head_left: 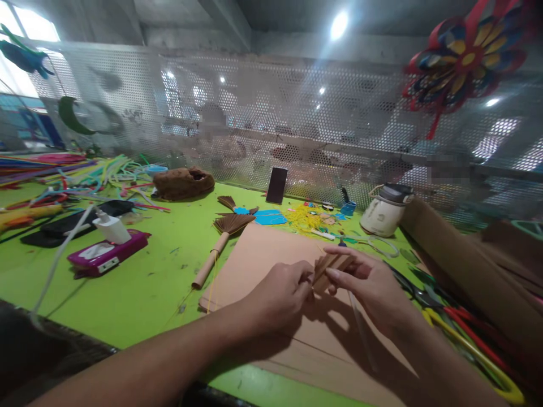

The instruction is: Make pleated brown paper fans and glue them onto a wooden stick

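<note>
My left hand (pixel 280 294) and my right hand (pixel 369 282) meet over a brown paper sheet (pixel 258 254) lying on the green table (pixel 139 282). Between them they pinch a small pleated strip of brown paper (pixel 331 267), folded like a fan. The left fingers grip its lower end, and the right thumb and fingers hold its upper part. A thin pale strand hangs down below the right hand. Both forearms reach in from the bottom edge.
A finished brown paper broom (pixel 220 240) lies left of the sheet. Further left are a pink tissue pack (pixel 106 254) with a white charger, and coloured pipe cleaners (pixel 85 175). A cream jug (pixel 386 212), scissors (pixel 466 339), brown paper rolls (pixel 466 254) and a perforated screen stand around.
</note>
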Available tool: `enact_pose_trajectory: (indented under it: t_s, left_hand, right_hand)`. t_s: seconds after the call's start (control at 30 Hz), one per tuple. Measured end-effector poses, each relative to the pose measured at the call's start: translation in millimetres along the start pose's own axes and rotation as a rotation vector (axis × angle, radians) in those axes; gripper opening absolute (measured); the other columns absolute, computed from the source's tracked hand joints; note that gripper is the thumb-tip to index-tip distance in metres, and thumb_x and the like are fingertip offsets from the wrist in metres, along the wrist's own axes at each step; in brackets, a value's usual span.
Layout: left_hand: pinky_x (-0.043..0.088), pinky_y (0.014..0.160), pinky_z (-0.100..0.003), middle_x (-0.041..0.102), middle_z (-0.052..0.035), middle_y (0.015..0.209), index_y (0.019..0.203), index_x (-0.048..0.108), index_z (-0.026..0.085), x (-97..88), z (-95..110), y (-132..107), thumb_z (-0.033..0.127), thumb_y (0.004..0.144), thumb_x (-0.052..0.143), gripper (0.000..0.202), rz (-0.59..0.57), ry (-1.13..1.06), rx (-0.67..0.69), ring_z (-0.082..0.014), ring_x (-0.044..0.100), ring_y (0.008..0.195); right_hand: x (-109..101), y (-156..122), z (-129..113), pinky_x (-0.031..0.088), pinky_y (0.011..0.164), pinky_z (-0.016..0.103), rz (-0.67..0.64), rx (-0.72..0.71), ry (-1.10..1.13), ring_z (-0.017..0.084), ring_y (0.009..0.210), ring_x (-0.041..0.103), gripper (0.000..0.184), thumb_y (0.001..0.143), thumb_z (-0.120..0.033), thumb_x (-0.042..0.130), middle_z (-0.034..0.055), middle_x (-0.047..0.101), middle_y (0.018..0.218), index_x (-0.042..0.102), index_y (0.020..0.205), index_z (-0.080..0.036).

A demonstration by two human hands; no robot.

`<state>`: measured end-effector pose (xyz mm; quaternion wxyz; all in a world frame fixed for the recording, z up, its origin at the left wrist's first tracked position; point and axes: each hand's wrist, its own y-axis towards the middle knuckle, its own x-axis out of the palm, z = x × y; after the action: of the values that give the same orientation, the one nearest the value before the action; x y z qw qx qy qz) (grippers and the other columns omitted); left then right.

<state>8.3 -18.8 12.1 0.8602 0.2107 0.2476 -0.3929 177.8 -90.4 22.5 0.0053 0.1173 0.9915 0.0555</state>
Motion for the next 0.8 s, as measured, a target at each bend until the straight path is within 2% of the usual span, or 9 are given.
enact_pose_trajectory:
  t_s: [0.1, 0.33, 0.47, 0.57, 0.7, 0.8]
  left_hand:
    - [0.037, 0.058, -0.023, 0.064, -0.0057, 0.077, 0.094, 0.062, 0.016, -2.2, 3, -2, 0.027, 0.090, 0.034, 0.030, -0.027, 0.043, 0.033, -0.0133, 0.052, 0.063]
    - [0.035, 0.056, -0.024, 0.064, -0.0044, 0.077, 0.090, 0.061, 0.017, -1.3, 5, -4, 0.025, 0.089, 0.037, 0.026, -0.049, 0.111, 0.057, -0.0134, 0.051, 0.061]
    - [0.038, 0.059, -0.024, 0.064, -0.0046, 0.078, 0.093, 0.060, 0.017, 3.3, 0, -3, 0.023, 0.088, 0.036, 0.026, -0.025, 0.020, 0.020, -0.0133, 0.052, 0.063]
    - [0.039, 0.061, -0.025, 0.064, -0.0056, 0.081, 0.094, 0.061, 0.016, 3.8, -1, -3, 0.022, 0.088, 0.036, 0.026, -0.018, -0.022, 0.024, -0.0137, 0.053, 0.066]
    - [0.039, 0.062, -0.025, 0.064, -0.0049, 0.082, 0.093, 0.060, 0.017, 1.7, 5, -4, 0.025, 0.090, 0.035, 0.027, -0.023, 0.007, 0.048, -0.0138, 0.053, 0.067]
    - [0.038, 0.063, -0.025, 0.064, -0.0049, 0.083, 0.090, 0.059, 0.017, 1.5, 7, -4, 0.027, 0.091, 0.033, 0.028, -0.023, 0.014, 0.071, -0.0140, 0.053, 0.069]
  right_hand:
    - [3, 1, 0, 0.046, 0.055, 0.027, 0.038, 0.003, -0.011, 0.012, 0.054, 0.056, 0.047, 0.067, -0.027, 0.075, -0.0007, 0.065, 0.067, 0.057, 0.109, -0.016]
    - [10, -1, -3, 0.042, 0.051, 0.027, 0.117, 0.002, -0.057, 0.013, 0.051, 0.054, 0.053, 0.063, -0.032, 0.076, -0.0025, 0.060, 0.059, 0.057, 0.109, -0.014]
    - [10, -1, -1, 0.044, 0.054, 0.028, 0.065, 0.006, -0.002, 0.014, 0.055, 0.056, 0.053, 0.067, -0.031, 0.074, -0.0012, 0.062, 0.065, 0.054, 0.113, -0.016]
    - [11, -1, -2, 0.045, 0.055, 0.029, 0.014, 0.035, 0.078, 0.014, 0.056, 0.057, 0.062, 0.069, -0.030, 0.073, -0.0008, 0.063, 0.068, 0.046, 0.123, -0.017]
    - [15, -3, -4, 0.045, 0.055, 0.029, 0.038, -0.001, 0.115, 0.014, 0.055, 0.056, 0.074, 0.067, -0.028, 0.075, -0.0048, 0.057, 0.060, 0.039, 0.131, -0.018]
    - [16, -2, -2, 0.045, 0.055, 0.029, 0.063, -0.035, 0.116, 0.014, 0.055, 0.056, 0.075, 0.067, -0.028, 0.075, -0.0070, 0.052, 0.057, 0.040, 0.132, -0.019]
